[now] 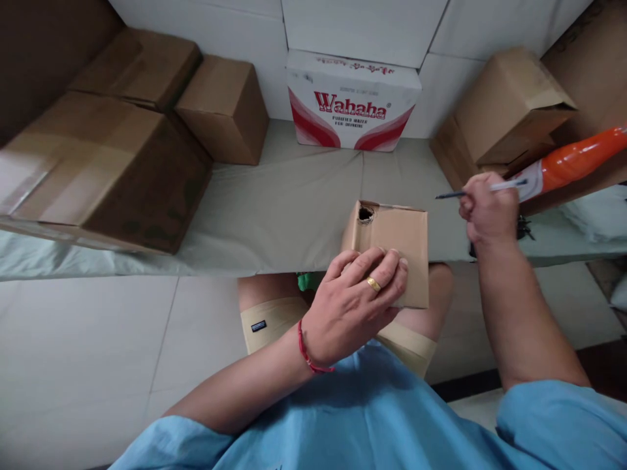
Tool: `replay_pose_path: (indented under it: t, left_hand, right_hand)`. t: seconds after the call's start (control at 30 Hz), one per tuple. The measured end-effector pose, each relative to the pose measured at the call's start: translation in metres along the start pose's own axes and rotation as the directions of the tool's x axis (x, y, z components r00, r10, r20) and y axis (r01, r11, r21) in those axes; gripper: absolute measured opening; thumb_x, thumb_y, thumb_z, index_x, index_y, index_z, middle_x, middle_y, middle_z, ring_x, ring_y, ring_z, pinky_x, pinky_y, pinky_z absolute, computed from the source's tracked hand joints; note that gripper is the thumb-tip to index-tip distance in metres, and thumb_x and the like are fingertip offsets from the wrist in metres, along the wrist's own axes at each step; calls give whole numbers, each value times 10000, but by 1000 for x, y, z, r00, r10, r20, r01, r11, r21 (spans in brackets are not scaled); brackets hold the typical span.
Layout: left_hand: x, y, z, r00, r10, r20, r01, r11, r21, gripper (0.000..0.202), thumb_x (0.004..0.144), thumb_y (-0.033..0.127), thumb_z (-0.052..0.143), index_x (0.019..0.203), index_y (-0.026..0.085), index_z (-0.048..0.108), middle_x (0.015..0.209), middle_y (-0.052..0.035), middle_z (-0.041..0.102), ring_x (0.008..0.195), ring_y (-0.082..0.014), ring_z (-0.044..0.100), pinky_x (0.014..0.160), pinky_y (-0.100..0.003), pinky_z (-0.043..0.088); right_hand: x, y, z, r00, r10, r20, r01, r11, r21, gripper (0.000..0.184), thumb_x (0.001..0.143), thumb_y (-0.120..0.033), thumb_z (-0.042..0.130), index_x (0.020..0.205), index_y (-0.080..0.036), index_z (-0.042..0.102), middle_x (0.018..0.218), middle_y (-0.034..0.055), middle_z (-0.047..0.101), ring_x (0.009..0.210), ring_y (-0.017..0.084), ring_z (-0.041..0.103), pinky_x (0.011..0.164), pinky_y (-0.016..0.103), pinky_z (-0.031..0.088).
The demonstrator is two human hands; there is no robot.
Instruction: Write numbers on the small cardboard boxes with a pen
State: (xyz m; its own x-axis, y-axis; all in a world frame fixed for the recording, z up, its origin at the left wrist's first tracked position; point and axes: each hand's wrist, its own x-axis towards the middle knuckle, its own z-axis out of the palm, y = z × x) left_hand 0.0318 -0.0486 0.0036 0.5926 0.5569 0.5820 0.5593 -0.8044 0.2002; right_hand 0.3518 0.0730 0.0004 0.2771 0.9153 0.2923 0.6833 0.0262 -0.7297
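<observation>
A small brown cardboard box (396,238) rests over my lap at the front edge of a cloth-covered surface (289,202). It has a round hole near its far left corner. My left hand (355,300), with a gold ring and a red wrist string, lies on the box's near side with fingers curled over it. My right hand (487,209) is raised to the right of the box, closed around a thin pen (453,194) whose tip points left.
A white and red Wahaha water carton (353,101) stands at the back against the white wall. Brown cardboard boxes are piled at left (112,163) and right (509,111). An orange and white tape dispenser (573,163) sticks in from the right. Pale floor tiles lie below.
</observation>
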Motion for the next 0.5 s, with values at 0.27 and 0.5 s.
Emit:
replay_pose_path:
  t: [0.27,0.5]
  left_hand:
    - [4,0,-2,1000,-9,-3,9,1000,28,427,1023,326,680,1412,150,672,1445,-76,749,1310,-277,639,1109,-447,420]
    - [2,-3,0,999,-25,23,24,999,22,484,1006,386,728,1426,156,659,1464,-117,726,1360,-300,618,1155,-446,422]
  right_hand:
    - [-52,-128,22,955,-260,146,90,719,689,159,828,-306,836,843,-252,687,655,-55,574,505,87,391,459,249,274]
    - [-59,-133,58,932,-254,260,47,794,606,112,938,-330,696,884,-246,644,670,-48,529,556,101,446,516,249,406]
